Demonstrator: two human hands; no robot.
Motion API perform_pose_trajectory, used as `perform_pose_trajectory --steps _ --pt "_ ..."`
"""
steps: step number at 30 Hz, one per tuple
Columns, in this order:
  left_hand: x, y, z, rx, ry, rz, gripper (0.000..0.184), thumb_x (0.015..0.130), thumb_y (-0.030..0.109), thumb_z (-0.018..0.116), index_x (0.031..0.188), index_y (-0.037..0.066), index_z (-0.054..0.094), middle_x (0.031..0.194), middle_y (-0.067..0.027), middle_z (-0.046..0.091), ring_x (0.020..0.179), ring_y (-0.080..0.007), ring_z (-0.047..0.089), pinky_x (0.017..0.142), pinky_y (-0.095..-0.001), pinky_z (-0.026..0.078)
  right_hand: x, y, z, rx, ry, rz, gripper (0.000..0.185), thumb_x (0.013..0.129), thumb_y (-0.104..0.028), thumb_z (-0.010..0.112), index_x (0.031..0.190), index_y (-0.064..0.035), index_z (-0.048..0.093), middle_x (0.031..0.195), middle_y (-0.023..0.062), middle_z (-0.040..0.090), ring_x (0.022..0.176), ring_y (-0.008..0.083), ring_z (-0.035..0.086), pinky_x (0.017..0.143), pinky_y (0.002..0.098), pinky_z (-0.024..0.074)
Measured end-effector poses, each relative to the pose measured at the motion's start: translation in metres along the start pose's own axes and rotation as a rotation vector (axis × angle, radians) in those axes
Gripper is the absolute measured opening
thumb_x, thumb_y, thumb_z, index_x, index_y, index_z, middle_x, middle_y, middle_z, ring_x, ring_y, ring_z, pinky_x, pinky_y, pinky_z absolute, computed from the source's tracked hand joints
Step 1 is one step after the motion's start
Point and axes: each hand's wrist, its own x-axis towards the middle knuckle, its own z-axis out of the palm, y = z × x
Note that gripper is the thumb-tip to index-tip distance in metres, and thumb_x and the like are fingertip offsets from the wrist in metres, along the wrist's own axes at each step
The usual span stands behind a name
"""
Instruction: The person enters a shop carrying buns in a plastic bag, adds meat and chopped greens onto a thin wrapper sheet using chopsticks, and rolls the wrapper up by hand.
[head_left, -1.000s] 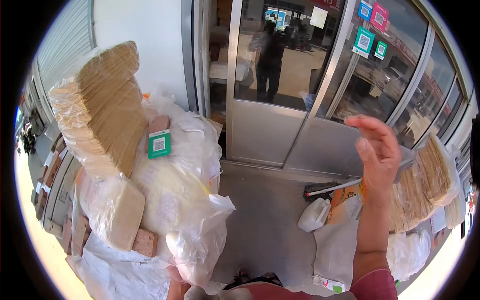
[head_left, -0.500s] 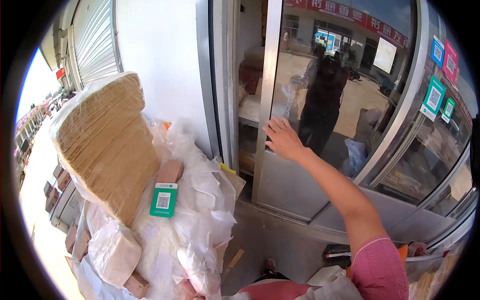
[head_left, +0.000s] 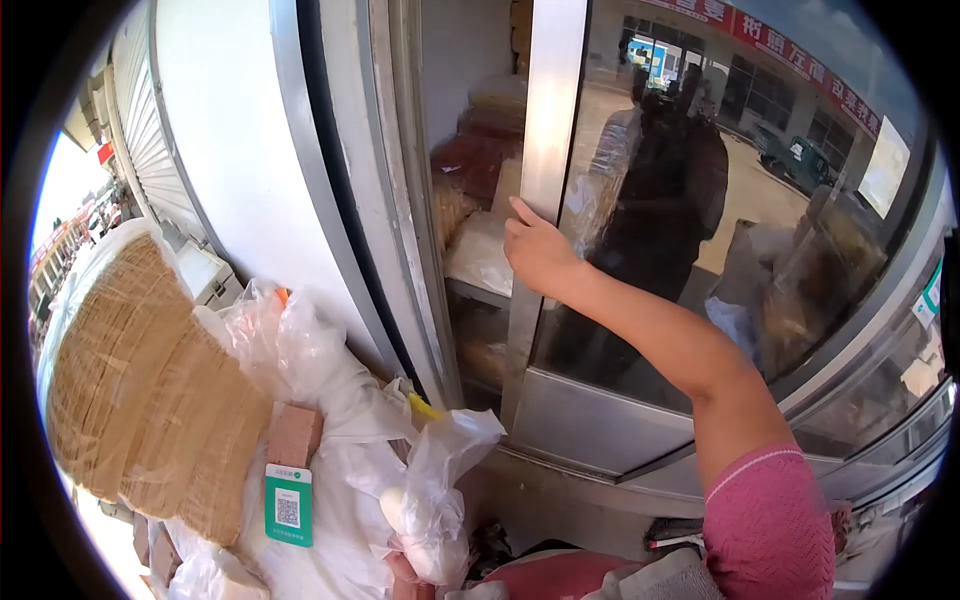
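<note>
My right hand (head_left: 541, 254) reaches forward with a bare forearm and a pink sleeve (head_left: 765, 510). Its fingers curl around the metal edge of a glass door (head_left: 552, 120); the fingertips are partly hidden behind it. The door stands partly open, and through the gap shelves hold a plastic-wrapped white bundle (head_left: 485, 250) and dark red packs (head_left: 482, 165). Reflections of a person, a yard and a red sign cover the glass. My left hand is out of view.
To the left, a brown bundle in clear film (head_left: 150, 370) leans on goods under white plastic sheeting (head_left: 350, 480). A reddish brick (head_left: 294, 435) and a green QR card (head_left: 289, 508) lie on the sheeting. A white wall panel (head_left: 235, 150) stands beside the doorway.
My right hand has gone from lying spread against the door's frame to being curled around its edge. The view has moved closer, and the gap beside the door looks wider.
</note>
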Motion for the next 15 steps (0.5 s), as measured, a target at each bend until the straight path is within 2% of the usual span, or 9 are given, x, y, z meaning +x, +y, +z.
perform_pose_trajectory --steps 1,2,3,5,8,9,12,13,15 --pt "0.018 0.000 0.001 -0.060 -0.035 -0.041 0.061 0.080 0.042 0.050 0.126 0.002 0.045 0.117 -0.0164 0.056 0.104 -0.0337 0.055 0.091 -0.0478 0.045 -0.011 0.005 -0.004 0.013 -0.032 -0.003 0.018 0.070 -0.017 0.057 0.081 -0.0083 0.069 0.082 0.0024 0.061 0.097 0.0186 0.050 0.111 0.0425 0.0160" --pt "0.037 0.008 0.022 -0.073 -0.104 -0.040 0.060 0.080 0.040 0.050 0.125 0.001 0.045 0.117 -0.0170 0.056 0.104 -0.0337 0.055 0.091 -0.0476 0.045 -0.023 0.007 -0.010 0.029 -0.056 -0.006 0.018 0.071 -0.017 0.057 0.082 -0.0088 0.069 0.082 0.0020 0.062 0.096 0.0185 0.050 0.110 0.0429 0.0161" --pt "0.056 0.019 0.032 0.114 -0.132 -0.051 0.063 0.080 0.043 0.050 0.127 0.001 0.043 0.119 -0.0170 0.054 0.106 -0.0333 0.055 0.092 -0.0478 0.044 -0.031 0.010 -0.015 0.036 -0.067 0.003 0.019 0.071 -0.018 0.057 0.083 -0.0093 0.070 0.082 0.0015 0.062 0.095 0.0183 0.050 0.110 0.0432 0.0161" --pt "0.100 0.023 0.049 -0.151 -0.153 -0.154 0.066 0.078 0.040 0.057 0.129 0.002 0.041 0.122 -0.0168 0.052 0.108 -0.0328 0.054 0.093 -0.0484 0.044 -0.057 0.015 -0.012 0.040 -0.101 0.015 0.018 0.070 -0.017 0.057 0.081 -0.0083 0.069 0.081 0.0017 0.062 0.097 0.0196 0.048 0.108 0.0429 0.0203" --pt "0.157 0.025 0.071 -0.085 -0.280 -0.284 0.070 0.074 0.035 0.065 0.130 0.003 0.040 0.124 -0.0163 0.051 0.109 -0.0323 0.053 0.093 -0.0485 0.044 -0.092 0.025 -0.023 0.016 -0.249 0.078 0.016 0.069 -0.017 0.057 0.078 -0.0068 0.067 0.079 0.0033 0.061 0.096 0.0220 0.047 0.103 0.0415 0.0259" --pt "0.178 0.025 0.084 -0.017 -0.235 -0.380 0.071 0.070 0.029 0.070 0.130 0.003 0.041 0.124 -0.0161 0.051 0.109 -0.0322 0.053 0.093 -0.0483 0.044 -0.104 0.030 -0.023 0.047 -0.305 0.102 0.015 0.069 -0.017 0.058 0.076 -0.0063 0.067 0.079 0.0042 0.060 0.095 0.0226 0.047 0.102 0.0411 0.0273" --pt "0.237 -0.003 0.120 -0.110 -0.291 -0.560 0.072 0.067 0.024 0.071 0.129 0.003 0.042 0.123 -0.0162 0.051 0.110 -0.0323 0.053 0.093 -0.0485 0.044 -0.142 0.042 -0.024 0.079 -0.440 0.183 0.017 0.064 -0.015 0.060 0.076 -0.0038 0.066 0.075 0.0074 0.059 0.091 0.0239 0.047 0.097 0.0408 0.0314" --pt "0.259 -0.015 0.132 -0.120 -0.398 -0.610 0.069 0.070 0.025 0.068 0.130 0.003 0.041 0.125 -0.0163 0.050 0.111 -0.0322 0.052 0.094 -0.0481 0.043 -0.155 0.047 -0.028 0.104 -0.483 0.215 0.019 0.063 -0.014 0.060 0.077 -0.0027 0.065 0.074 0.0079 0.059 0.090 0.0240 0.048 0.096 0.0407 0.0323" --pt "0.294 -0.043 0.169 -0.149 -0.384 -0.702 0.066 0.074 0.027 0.063 0.131 0.002 0.040 0.127 -0.0164 0.049 0.112 -0.0324 0.052 0.096 -0.0477 0.042 -0.179 0.055 -0.027 0.111 -0.534 0.297 0.020 0.062 -0.014 0.060 0.077 -0.0008 0.065 0.074 0.0086 0.059 0.088 0.0242 0.048 0.094 0.0404 0.0334"
